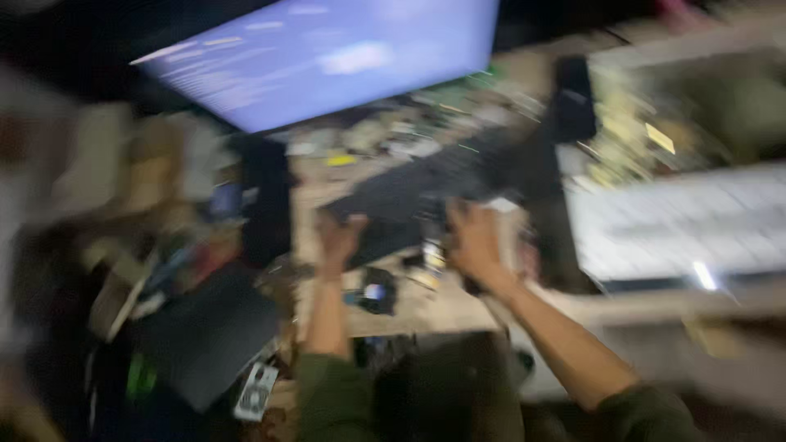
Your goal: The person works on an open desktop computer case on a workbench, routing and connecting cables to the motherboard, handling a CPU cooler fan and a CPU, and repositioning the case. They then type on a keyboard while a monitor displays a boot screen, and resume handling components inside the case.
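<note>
Though the frame is heavily blurred, I note a large lit monitor (327, 57) tilted across the far left, glowing blue. Below it a black keyboard (426, 192) lies slantwise on the cluttered desk (434, 307) (surface detail unreadable). My right hand (475, 241) rests at the keyboard's near right edge, apparently touching it; my left hand (340, 237) sits at its near left corner. I cannot tell whether either hand's fingers are closed or spread. A small dark device (378, 290) lies between my forearms.
</note>
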Tool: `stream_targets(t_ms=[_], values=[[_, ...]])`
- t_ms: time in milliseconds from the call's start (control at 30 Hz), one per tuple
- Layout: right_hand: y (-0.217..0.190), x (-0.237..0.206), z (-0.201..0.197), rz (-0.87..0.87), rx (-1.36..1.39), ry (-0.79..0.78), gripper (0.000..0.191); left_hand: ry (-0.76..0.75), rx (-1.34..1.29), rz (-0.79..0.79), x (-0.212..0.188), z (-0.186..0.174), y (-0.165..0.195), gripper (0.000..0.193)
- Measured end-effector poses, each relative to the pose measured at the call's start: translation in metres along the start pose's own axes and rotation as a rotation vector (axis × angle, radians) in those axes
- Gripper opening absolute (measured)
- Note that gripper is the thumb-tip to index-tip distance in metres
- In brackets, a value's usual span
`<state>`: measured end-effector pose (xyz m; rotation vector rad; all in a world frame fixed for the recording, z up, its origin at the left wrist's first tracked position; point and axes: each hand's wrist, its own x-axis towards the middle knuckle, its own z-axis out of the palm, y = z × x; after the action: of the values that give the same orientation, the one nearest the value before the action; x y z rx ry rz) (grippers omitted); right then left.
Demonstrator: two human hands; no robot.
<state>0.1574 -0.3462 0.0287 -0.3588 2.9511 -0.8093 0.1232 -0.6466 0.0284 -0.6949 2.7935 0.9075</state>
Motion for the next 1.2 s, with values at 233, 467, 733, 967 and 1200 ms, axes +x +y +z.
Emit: stream_targets(t_ms=[233,467,733,967,1200], values=[[0.078,-0.272,-0.059,0.425,0.658,0.128,0.029,0.391,-0.082,0.374,-0.098,0.037,-0.003,0.094],[0.274,-0.369,-0.151,1.119,0.805,0.882,0.036,-0.183,-0.365,0.437,-0.276,0.133,0.124,0.063],[0.300,-0.289,-0.186,1.032,1.496,0.953,0.081,-0.386,-0.651,0.496,-0.314,0.182,0.245,0.079],[0.286,-0.266,-0.153,0.988,1.582,0.909,0.072,-0.361,-0.516,0.375,-0.318,0.175,0.260,0.075],[0.234,-0.296,-0.139,0.852,1.326,0.188,0.104,-0.346,-0.577,0.447,-0.326,0.177,0.272,0.070]])
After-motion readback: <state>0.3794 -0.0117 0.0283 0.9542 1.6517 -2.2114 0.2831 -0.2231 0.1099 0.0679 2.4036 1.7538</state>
